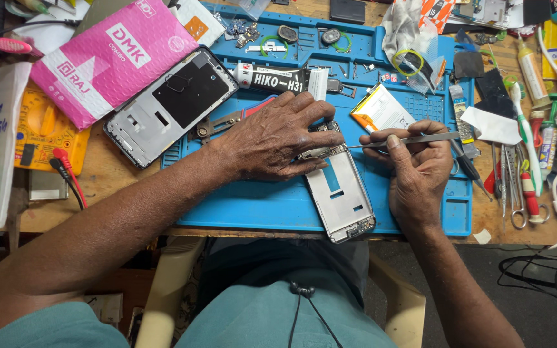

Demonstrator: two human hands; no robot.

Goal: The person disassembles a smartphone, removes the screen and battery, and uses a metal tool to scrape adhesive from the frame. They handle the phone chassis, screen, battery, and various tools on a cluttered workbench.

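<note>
Near the middle of the frame, a stripped phone frame (341,193) lies lengthwise on the blue silicone work mat (253,206), its lower end reaching the mat's bottom edge. The left hand (278,138) lies flat over the frame's upper end, palm down and fingers spread toward the right, pinning it to the mat rather than closing around it. The right hand (417,164), right of centre, is curled tight round a pair of metal tweezers (407,140); the slim tips run leftward and meet the frame's top edge just beside the left fingertips.

The frame is dull silver metal, rectangular with rounded corners and several cut-out windows (the mat shows blue through them). The mat is matte, moulded with small trays along its top.

Both forearms come up from the bottom of the frame, the left crossing diagonally from the lower left, the right rising more steeply with the wrist bent inward.

In the upper left a second phone housing (172,103) lies tilted, beside a pink padded pouch (107,61). A black-and-white glue tube (278,78) lies just above the left hand, and a flat battery (381,111) sits above the tweezers.
</note>
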